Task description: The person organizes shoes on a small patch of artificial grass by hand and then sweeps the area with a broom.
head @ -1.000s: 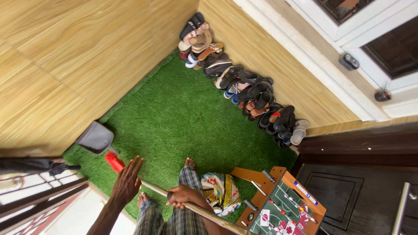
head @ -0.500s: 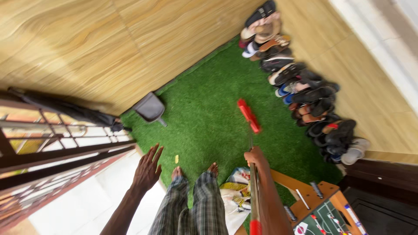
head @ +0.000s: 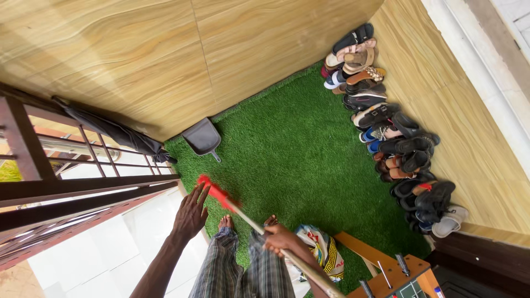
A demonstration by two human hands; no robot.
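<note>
Swinging back toward the person's left, the broom now has its red head low over the grass edge beside the left hand, where half a second ago it reached out toward the middle of the green turf near the shoes; a second ago it lay close in on the left too. That reads as one sweeping stroke out and back, drawing along the turf toward the tiled step, though no dirt shows clearly in the view.

Nearest the camera are checked trousers and bare feet at the turf's edge. The right hand is closed round the broom's pale stick, which runs from the bottom of the view up to the red head. The left hand is open, fingers spread and palm down, just beside the red head; whether it touches the head cannot be told. It holds nothing.

By the right leg lies a patterned cloth bag, and beyond it the corner of a wooden table-football game. Farther out a grey dustpan rests at the turf's edge against the wood-look wall. A dark metal railing stands on the left with a folded dark umbrella leaning by it. Farthest, a row of sandals and shoes lines the right wall
</note>
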